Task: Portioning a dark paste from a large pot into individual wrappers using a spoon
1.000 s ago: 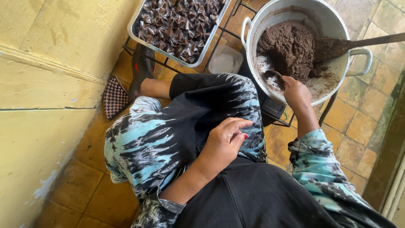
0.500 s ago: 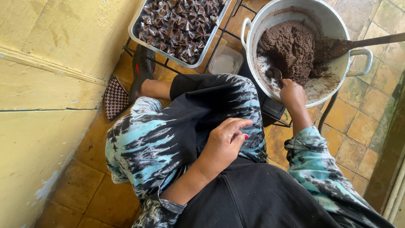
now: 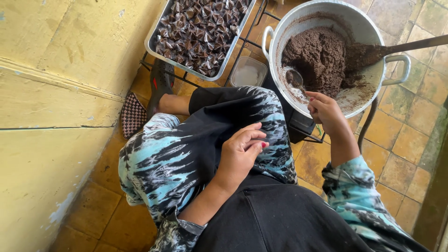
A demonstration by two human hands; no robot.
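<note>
My right hand (image 3: 325, 111) grips a small metal spoon (image 3: 295, 78) and holds its bowl against a dark brown paste (image 3: 317, 58) inside a big metal pot (image 3: 364, 28). A long wooden paddle (image 3: 396, 48) rests in the paste, its handle pointing right over the rim. My left hand (image 3: 242, 151) rests on my raised knee with the fingers loosely curled around a small clear wrapper; I cannot tell its shape. My legs are in black and blue tie-dye cloth.
A metal tray (image 3: 156, 39) full of small dark wrapped cones sits at the top left on a black wire rack (image 3: 254, 44). A small clear tub (image 3: 248, 73) lies between tray and pot. A yellow wall (image 3: 51, 93) runs along the left. The floor is tiled.
My right hand has shifted slightly along the pot's near rim with the spoon. The left hand stays on my knee.
</note>
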